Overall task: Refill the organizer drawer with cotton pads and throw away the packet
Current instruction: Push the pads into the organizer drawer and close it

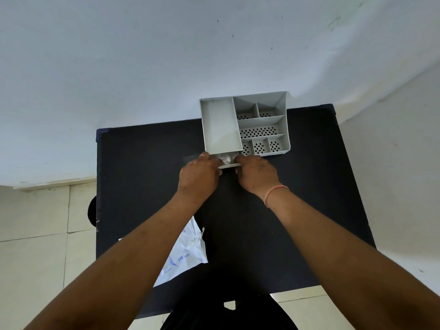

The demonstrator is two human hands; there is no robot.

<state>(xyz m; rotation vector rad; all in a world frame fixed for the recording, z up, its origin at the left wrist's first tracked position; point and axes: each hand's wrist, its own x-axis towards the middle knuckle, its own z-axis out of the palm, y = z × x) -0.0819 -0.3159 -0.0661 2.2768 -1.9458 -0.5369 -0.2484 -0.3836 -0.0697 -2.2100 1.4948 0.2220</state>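
Note:
A grey organizer (220, 125) with several compartments stands at the back of a black table (142, 175). Its small drawer (229, 166) is pulled out a little toward me at the front left. Something whitish and shiny, probably cotton pads (227, 158), shows inside it. My left hand (198, 177) holds the drawer's left side and my right hand (257, 175) holds its right side, fingers curled at the front edge. A bit of clear film (189, 158) sticks out by my left fingers. The white packet (188, 253) lies flat near the front, partly under my left forearm.
The organizer's back touches the white wall (214, 55). A dark round object (91, 210) shows beside the table's left edge, above the tiled floor (35, 234). Another wall runs along the table's right side.

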